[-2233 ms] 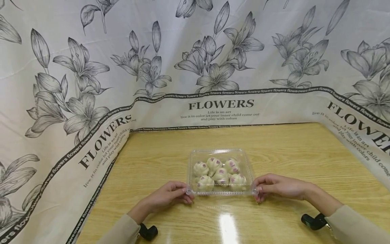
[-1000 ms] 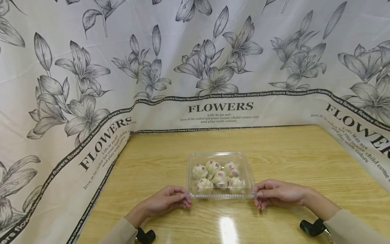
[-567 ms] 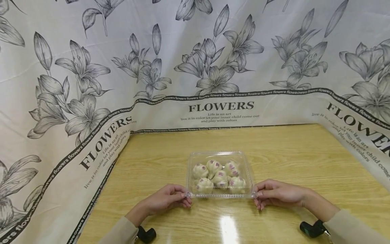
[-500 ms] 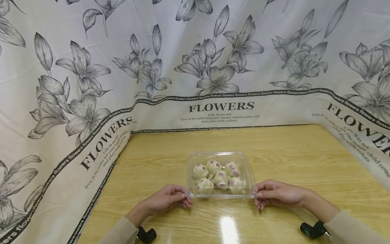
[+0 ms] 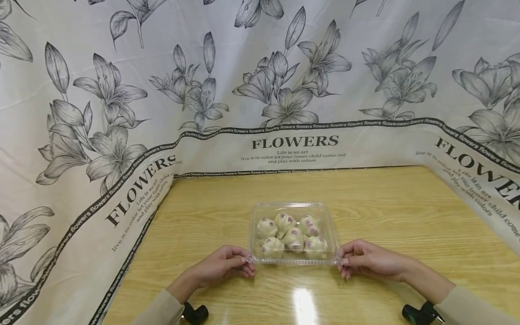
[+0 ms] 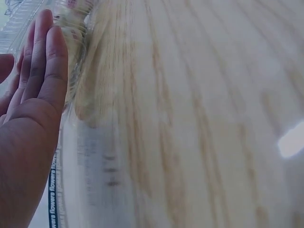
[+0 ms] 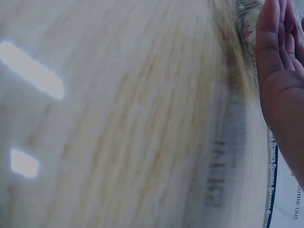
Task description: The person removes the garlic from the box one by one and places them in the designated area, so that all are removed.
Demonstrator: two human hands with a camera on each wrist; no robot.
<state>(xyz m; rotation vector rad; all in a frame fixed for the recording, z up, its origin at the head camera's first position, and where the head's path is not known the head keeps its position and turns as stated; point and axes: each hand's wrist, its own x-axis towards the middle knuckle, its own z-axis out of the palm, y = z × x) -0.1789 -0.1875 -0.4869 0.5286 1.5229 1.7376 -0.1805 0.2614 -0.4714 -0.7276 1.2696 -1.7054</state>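
A clear plastic food box (image 5: 292, 207) lies on the wooden table, its see-through lid down. Inside it sit several pale, lumpy bun-like pieces (image 5: 294, 237) with purple patches. At the box's front left corner, my left hand (image 5: 217, 268) pinches the small corner tab between thumb and fingers. My right hand (image 5: 371, 259) pinches the front right corner tab in the same way. In the left wrist view, the fingers of the left hand (image 6: 35, 95) reach along the box side. Part of the right hand (image 7: 282, 71) shows at the right wrist view's edge.
The wood-grain table (image 5: 211, 198) is bounded at the back and sides by a white flower-print cloth (image 5: 292, 151). Black wrist devices (image 5: 195, 312) hang below both sleeves. A bright light reflection lies on the table in front of the box.
The box stays in place between both hands. My right hand's fingers sit slightly lower than in the oldest frame, and the right wrist has dipped a little just now. The view tilted slightly.
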